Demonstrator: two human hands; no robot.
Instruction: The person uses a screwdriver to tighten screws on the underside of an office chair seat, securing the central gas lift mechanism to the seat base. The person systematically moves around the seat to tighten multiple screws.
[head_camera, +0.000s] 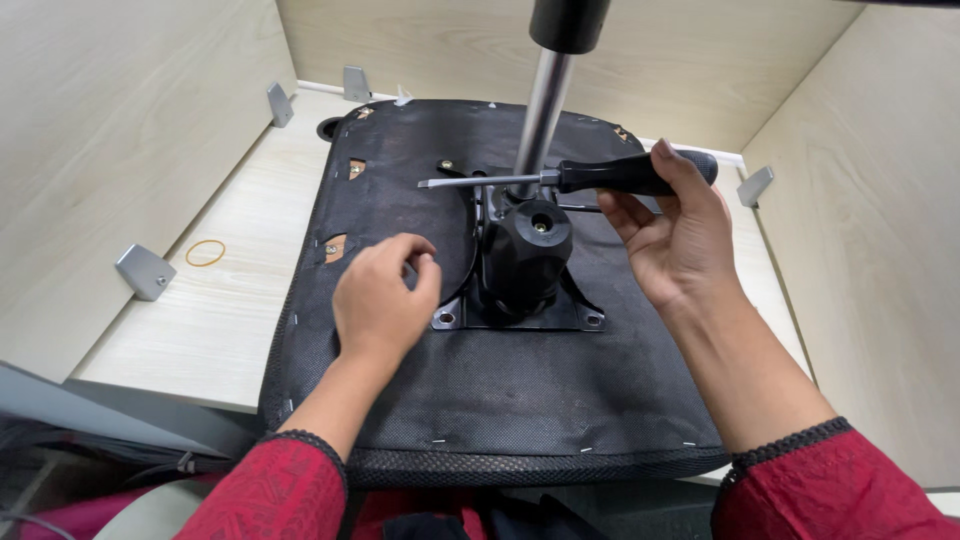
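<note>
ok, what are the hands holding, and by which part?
The right hand holds a screwdriver by its black handle, shaft pointing left. The left hand rests curled on the upturned chair seat; whether it pinches anything cannot be told.

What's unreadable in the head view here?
- Left hand: fingertips curled under; cannot tell if they pinch anything.
- Screwdriver: the right hand covers the back of its handle.
- Gas cylinder: top cut off by the frame edge.
- Seat base: near edge partly hidden by the red sleeves.
- Mechanism plate: far side hidden behind the black housing.
</note>
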